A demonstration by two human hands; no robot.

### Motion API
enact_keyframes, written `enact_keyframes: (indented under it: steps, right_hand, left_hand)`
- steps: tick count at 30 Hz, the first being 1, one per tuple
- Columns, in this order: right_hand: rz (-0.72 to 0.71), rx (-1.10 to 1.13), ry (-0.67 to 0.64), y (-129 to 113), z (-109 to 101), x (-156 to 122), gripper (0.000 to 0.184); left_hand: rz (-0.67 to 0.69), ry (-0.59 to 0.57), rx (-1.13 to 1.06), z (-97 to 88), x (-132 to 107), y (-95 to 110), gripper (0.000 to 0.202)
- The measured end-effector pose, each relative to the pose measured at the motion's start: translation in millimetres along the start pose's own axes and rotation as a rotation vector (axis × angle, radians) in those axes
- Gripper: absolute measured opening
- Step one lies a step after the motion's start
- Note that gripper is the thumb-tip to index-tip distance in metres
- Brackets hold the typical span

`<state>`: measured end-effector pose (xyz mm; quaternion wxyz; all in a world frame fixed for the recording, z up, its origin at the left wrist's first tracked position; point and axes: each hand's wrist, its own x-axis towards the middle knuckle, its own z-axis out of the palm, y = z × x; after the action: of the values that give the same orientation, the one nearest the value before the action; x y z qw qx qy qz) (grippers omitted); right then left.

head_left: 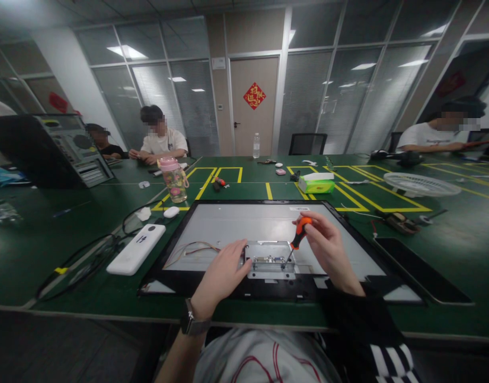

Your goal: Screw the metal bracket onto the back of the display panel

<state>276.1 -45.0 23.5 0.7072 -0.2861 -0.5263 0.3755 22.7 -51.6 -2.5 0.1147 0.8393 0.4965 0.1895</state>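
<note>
A flat display panel (236, 218) with a black frame and a grey metal back lies in front of me. On its lower middle sits a metal bracket (268, 252) with a row of connectors. My right hand (326, 242) grips an orange-and-black screwdriver (302, 231), tilted, its tip down at the bracket's right end. Whether the tip sits in a screw is too small to tell. My left hand (224, 268) lies with fingers stretched out against the bracket's left side. Thin wires (196, 247) run leftward from under that hand.
Left of the panel are a white power bank (136, 249), black cables (85, 260) and a pink bottle (173, 180). A black phone (422, 268) lies to the right. Beyond stand a green tissue pack (316, 183) and a white round grille (418, 182). Several people sit across the table.
</note>
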Motion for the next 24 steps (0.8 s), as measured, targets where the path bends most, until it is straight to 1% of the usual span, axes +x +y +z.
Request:
enact_keyframes:
  steps: [2, 8, 13, 15, 21, 24]
  right_hand:
    - [-0.005, -0.017, 0.022, 0.8, -1.1, 0.2, 0.022]
    - [0.032, 0.064, -0.028, -3.7, 2.5, -0.4, 0.023]
    - [0.009, -0.03, 0.031, 0.7, 0.0, 0.1, 0.022]
    - [0.009, -0.032, 0.04, 1.3, -0.5, 0.2, 0.02]
    - [0.028, 0.009, -0.04, -2.4, 2.7, -0.8, 0.024]
    - [0.04, 0.003, -0.05, -2.1, 3.0, -0.7, 0.023]
  left_hand:
    - [0.001, -0.001, 0.0, -0.5, 0.2, 0.4, 0.049]
    - [0.003, -0.001, 0.003, -0.8, 1.0, 0.6, 0.049]
    - [0.0, -0.01, 0.014, -0.8, 0.9, 0.4, 0.049]
    - [0.0, -0.006, 0.015, -0.3, 0.9, -0.1, 0.048]
    - [-0.006, -0.007, 0.007, -0.5, 0.9, 0.5, 0.049]
    - [-0.014, -0.017, 0.005, -2.8, 0.5, 2.8, 0.049]
